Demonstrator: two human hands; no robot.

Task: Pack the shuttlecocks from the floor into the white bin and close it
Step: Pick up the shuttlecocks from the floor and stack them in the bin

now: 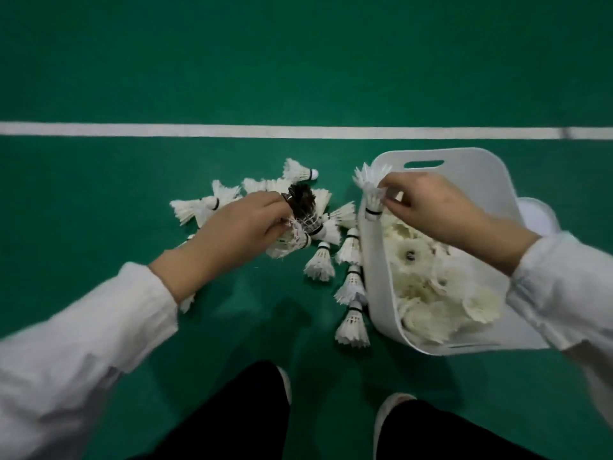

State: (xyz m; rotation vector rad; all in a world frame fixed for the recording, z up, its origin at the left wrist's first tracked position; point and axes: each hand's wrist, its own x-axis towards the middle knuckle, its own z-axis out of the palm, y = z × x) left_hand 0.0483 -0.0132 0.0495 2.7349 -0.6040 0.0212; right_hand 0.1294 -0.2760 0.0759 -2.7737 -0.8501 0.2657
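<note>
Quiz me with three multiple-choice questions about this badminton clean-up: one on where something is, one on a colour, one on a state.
1. Where is the white bin?
A. right of the floor pile
B. left of it
C. beyond the white line

2. What colour is the odd shuttlecock by the left hand?
A. red
B. dark
C. yellow

3. The bin is:
A. closed
B. empty
C. open, partly filled

Answers: 1 A, the pile lies to its left; 2 B, it stands out among white ones; 3 C, shuttlecocks show inside under the right hand.
</note>
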